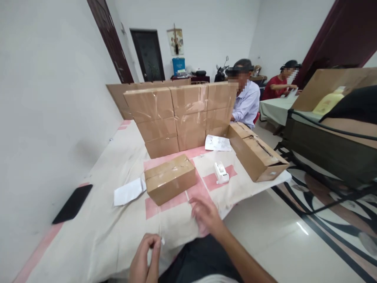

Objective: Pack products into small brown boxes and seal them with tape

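Low at the table's near edge, my left hand (146,257) is closed in a pinch, with a small white scrap (163,241) showing at its fingertips; I cannot tell whether it is tape or paper. My right hand (206,214) is raised over the cloth, fingers loosely bent and apart, holding nothing I can see. Just beyond it lies a cardboard box (171,179), closed, with shiny tape along its top seam. A white tape dispenser (221,173) stands to the box's right. A folded white paper (129,192) lies against the box's left end.
Stacked taped boxes (176,118) form a wall at the back. A long carton (257,151) and a printed sheet (218,143) lie right. A black flat object (73,203) is far left. Two people (247,102) sit beyond, past the table (118,236).
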A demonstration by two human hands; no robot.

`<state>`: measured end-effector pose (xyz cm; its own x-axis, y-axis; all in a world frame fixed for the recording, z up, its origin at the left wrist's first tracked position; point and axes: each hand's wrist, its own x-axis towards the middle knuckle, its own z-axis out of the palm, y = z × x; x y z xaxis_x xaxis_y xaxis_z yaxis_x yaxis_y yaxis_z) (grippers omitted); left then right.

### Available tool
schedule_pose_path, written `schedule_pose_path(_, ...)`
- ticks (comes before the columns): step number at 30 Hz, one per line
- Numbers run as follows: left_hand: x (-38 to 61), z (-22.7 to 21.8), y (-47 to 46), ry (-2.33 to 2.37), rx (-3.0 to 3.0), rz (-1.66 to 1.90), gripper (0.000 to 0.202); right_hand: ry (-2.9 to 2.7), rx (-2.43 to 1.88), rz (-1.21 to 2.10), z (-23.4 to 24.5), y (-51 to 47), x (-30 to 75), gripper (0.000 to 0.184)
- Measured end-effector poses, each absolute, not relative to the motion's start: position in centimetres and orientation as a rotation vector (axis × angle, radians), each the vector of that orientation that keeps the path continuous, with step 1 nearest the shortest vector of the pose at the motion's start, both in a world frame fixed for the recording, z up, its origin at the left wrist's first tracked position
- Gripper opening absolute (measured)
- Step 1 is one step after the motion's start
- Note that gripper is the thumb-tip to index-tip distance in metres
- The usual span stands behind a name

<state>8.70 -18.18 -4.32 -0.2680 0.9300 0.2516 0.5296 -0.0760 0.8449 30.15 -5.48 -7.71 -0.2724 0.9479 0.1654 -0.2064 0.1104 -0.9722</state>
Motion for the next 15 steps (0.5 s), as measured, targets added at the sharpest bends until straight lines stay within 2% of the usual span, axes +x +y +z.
schedule_pose_path(3,10.2,-4.7,-16.5,1.623,1.611,1.101,0.034,-1.552,-0.682,1.576,-8.1,-10.3,28.4,0.04)
schedule_pose_path(6,11.4,-5.2,-15.3,1.533,1.73,0.943,0.033,-1.552,-0.819,1.618,-7.6,-10.9,28.5,0.024)
schedule_pose_path(10,12.5,-6.0,-14.6,1.536,1.83,0.884,0.03,-1.529,-0.965,1.573,-7.6,-10.0,29.7,0.012)
schedule_pose_path(15,13.5,-5.8,-13.1,1.551,1.946,0.859,0.027,-1.665,-0.929,1.368,-7.5,-9.0,31.0,0.014)
